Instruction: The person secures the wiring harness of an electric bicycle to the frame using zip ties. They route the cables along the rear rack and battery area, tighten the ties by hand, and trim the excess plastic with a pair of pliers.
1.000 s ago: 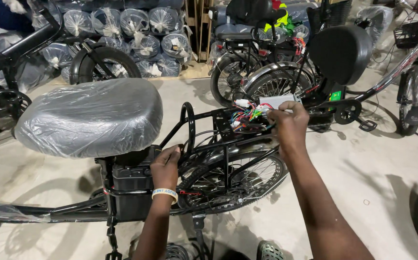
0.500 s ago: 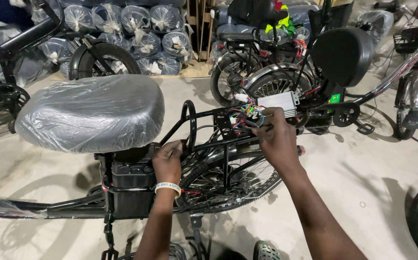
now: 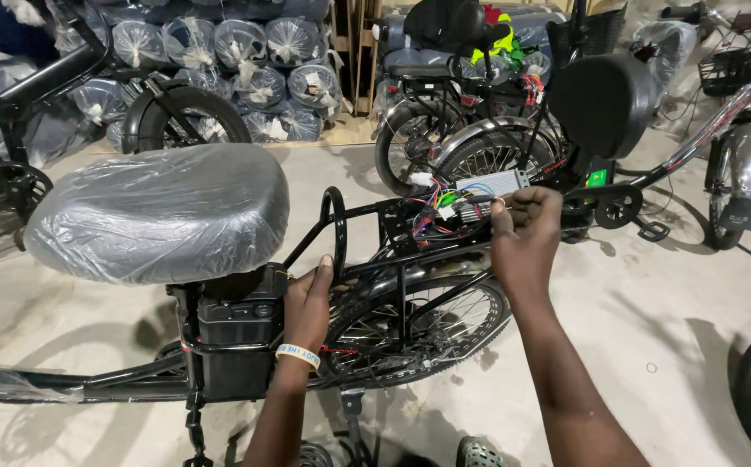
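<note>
Right hand [image 3: 524,233] pinches the coloured wire bundle [image 3: 445,207] at frame centre by the silver controller box [image 3: 497,183] — left hand [image 3: 311,303] grips the rack hoop [image 3: 334,227]; best to keep that brace, tug connectors not wires.

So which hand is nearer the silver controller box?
Right. The right hand is at the wires beside the controller box; the left hand grips the rack near the battery.
</note>
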